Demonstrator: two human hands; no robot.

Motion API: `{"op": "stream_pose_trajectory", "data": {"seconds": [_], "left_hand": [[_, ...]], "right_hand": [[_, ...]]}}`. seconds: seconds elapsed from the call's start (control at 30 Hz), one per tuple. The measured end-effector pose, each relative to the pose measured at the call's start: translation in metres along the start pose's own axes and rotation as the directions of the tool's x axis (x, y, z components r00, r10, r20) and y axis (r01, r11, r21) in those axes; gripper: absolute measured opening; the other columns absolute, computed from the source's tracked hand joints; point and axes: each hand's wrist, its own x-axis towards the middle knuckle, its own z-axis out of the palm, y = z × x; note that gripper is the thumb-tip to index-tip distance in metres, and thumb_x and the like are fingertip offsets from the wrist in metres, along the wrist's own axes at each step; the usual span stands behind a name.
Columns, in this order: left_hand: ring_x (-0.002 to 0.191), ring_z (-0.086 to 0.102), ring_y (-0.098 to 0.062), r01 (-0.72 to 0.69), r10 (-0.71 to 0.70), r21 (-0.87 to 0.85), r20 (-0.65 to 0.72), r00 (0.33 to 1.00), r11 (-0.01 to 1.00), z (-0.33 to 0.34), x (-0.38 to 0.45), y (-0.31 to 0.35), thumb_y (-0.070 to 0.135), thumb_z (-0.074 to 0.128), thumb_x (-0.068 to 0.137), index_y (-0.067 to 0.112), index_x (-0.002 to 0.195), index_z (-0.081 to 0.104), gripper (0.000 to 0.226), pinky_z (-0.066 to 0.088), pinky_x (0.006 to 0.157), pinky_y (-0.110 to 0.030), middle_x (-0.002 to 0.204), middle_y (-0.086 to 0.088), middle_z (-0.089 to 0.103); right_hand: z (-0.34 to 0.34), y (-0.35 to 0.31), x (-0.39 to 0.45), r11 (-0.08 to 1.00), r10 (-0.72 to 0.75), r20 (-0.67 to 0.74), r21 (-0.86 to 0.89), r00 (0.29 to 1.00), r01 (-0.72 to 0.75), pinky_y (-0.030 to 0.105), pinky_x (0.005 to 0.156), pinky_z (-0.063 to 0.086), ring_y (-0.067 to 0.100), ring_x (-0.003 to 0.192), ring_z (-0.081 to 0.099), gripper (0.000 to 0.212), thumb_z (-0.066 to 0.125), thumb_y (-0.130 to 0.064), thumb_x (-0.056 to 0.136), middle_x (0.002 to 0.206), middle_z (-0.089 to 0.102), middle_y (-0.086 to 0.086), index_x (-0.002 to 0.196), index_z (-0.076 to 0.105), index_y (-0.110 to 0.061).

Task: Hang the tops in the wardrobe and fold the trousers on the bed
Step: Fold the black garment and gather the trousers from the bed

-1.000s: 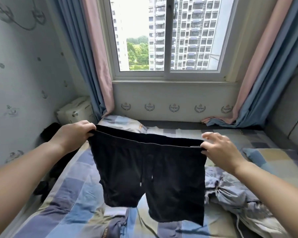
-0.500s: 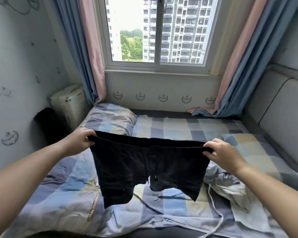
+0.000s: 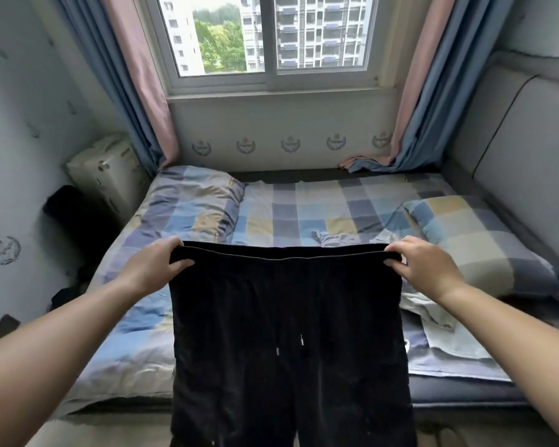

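Black trousers (image 3: pixel 288 343) with a drawstring hang spread out in front of me, over the near edge of the bed (image 3: pixel 304 204). My left hand (image 3: pixel 155 266) grips the left end of the waistband, thumb on the front. At the waistband's right end my right hand (image 3: pixel 423 269) pinches the cloth the same way. The legs drop out of view at the bottom. A pale crumpled garment (image 3: pixel 433 317) lies on the bed to the right, partly hidden behind the trousers.
Checked pillows lie at the left (image 3: pixel 194 204) and right (image 3: pixel 475 240) of the bed. A padded headboard (image 3: pixel 513 150) runs along the right, a window (image 3: pixel 271 37) with curtains at the back. A white appliance (image 3: pixel 107 172) and dark bag (image 3: pixel 75 214) stand by the left wall.
The trousers swung up and then dropped to hang full length. My view moved back from the bed and tilted down. Both hands kept their hold on the waistband.
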Motion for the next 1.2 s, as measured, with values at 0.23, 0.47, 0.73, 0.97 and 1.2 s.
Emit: {"op": "stream_pose_trajectory", "data": {"seconds": [0.23,0.47,0.73,0.97,1.2], "left_hand": [[0.097,0.059,-0.034,0.112,-0.114,0.022,0.179,0.977,0.993,0.11,0.078,-0.021,0.025,0.062,0.09,0.009,0.104,0.055,0.022,0.045,0.074,-0.04,0.104,-0.016,0.063],[0.097,0.059,-0.032,0.122,-0.16,0.135,0.323,0.933,0.983,0.247,0.185,-0.06,0.032,0.056,0.092,0.015,0.099,0.052,0.019,0.047,0.071,-0.039,0.105,-0.012,0.063],[0.09,0.063,-0.032,0.347,-0.298,-0.061,0.387,0.873,0.936,0.38,0.299,-0.096,0.023,0.059,0.093,0.012,0.106,0.053,0.018,0.044,0.066,-0.033,0.102,-0.016,0.064],[0.097,0.064,-0.033,0.57,-0.406,-0.245,0.492,0.77,0.785,0.49,0.343,-0.117,0.017,0.063,0.09,0.017,0.127,0.055,0.039,0.055,0.087,-0.046,0.113,-0.015,0.064],[0.075,0.059,-0.023,0.485,-0.35,-0.233,0.447,0.823,0.843,0.545,0.365,-0.122,0.019,0.058,0.093,0.02,0.146,0.036,0.057,0.044,0.054,-0.023,0.135,-0.016,0.053]], "right_hand": [[0.107,0.012,0.064,0.964,0.248,0.163,0.056,0.955,-0.26,0.036,0.079,0.045,0.033,0.102,0.059,0.023,0.065,-0.021,0.085,0.108,0.066,0.014,0.107,0.069,-0.016],[0.253,0.043,0.151,0.89,0.44,0.286,-0.013,0.851,-0.456,0.034,0.075,0.046,0.029,0.103,0.06,0.021,0.059,-0.023,0.088,0.113,0.066,0.008,0.106,0.07,-0.024],[0.406,0.071,0.239,0.812,0.547,0.285,0.047,0.787,-0.581,0.035,0.086,0.045,0.032,0.112,0.055,0.032,0.053,-0.017,0.092,0.123,0.06,0.014,0.122,0.062,-0.017],[0.508,0.089,0.262,0.807,0.492,0.492,0.052,0.718,-0.589,0.033,0.098,0.04,0.028,0.117,0.053,0.055,0.06,-0.02,0.089,0.135,0.048,0.018,0.139,0.043,-0.006],[0.566,0.102,0.287,0.768,0.518,0.549,0.039,0.655,-0.64,0.04,0.108,0.032,0.03,0.135,0.032,0.07,0.062,-0.029,0.089,0.153,0.018,0.017,0.146,0.027,-0.011]]}}
